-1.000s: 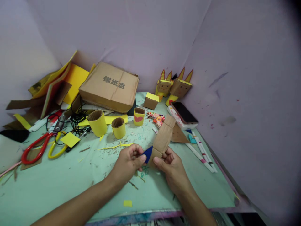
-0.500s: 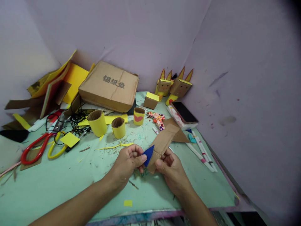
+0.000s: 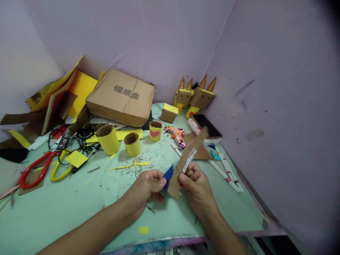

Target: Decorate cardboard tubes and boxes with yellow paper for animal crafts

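My left hand (image 3: 146, 189) pinches a small dark blue paper triangle (image 3: 168, 175) between thumb and forefinger, just above the green table (image 3: 66, 202). My right hand (image 3: 196, 186) is closed on the lower end of a long brown cardboard strip (image 3: 186, 161), which stands nearly edge-on and slants up to the right. The blue triangle touches the strip's lower left side. Both hands hover near the table's front edge.
Two yellow cardboard tubes (image 3: 108, 139) (image 3: 132, 143) and a third with a red heart (image 3: 154, 130) stand behind. A cardboard box (image 3: 120, 97), red scissors (image 3: 33, 170), yellow scissors (image 3: 60, 168), a phone (image 3: 208, 126), pens (image 3: 225, 168) and cardboard figures (image 3: 202, 97) surround the work spot.
My right hand has turned the cardboard strip from face-on to nearly edge-on. Both hands have kept their hold and shifted slightly downward.
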`<state>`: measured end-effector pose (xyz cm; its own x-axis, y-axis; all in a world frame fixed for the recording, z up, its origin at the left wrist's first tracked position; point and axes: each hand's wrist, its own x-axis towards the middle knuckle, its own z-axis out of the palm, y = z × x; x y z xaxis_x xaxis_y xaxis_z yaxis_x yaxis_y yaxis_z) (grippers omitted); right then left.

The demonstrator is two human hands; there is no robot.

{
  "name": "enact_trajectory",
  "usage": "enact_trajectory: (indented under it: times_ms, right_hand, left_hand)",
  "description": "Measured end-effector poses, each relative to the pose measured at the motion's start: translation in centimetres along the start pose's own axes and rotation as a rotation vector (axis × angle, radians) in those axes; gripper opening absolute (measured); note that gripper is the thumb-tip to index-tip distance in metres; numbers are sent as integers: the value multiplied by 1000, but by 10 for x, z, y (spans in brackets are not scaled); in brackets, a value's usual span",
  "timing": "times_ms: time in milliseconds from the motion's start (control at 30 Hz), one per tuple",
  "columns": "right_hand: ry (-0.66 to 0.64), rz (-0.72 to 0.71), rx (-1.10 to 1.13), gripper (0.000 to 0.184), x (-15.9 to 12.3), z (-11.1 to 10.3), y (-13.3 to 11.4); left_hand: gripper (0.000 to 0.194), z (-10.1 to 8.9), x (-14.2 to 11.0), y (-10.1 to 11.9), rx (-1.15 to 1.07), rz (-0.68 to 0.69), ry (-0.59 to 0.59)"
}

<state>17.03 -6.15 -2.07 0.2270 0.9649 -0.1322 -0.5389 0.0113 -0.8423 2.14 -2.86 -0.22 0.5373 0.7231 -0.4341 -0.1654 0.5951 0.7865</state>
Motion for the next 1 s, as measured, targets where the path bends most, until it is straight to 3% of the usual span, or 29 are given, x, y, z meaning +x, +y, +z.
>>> enact_trajectory:
  times_ms: [267, 433, 600, 800, 1000]
  right_hand:
    - [190, -112, -97, 49, 3, -5, 5]
    - [238, -124, -168, 52, 2, -4, 4]
    - [168, -131, -186, 53, -1, 1, 3]
    - [-29, -73, -157, 36, 0, -2, 5]
    - [-57, -61, -155, 31, 0, -3, 6]
  left_hand:
    - [26, -5, 2, 6, 33, 149, 160]
    - [21, -3, -1, 7, 138, 237, 212]
    - [24, 1, -1, 3, 207, 219, 168]
    - [26, 1, 2, -3, 196, 183, 190]
    - [31, 1, 5, -6, 149, 177, 204]
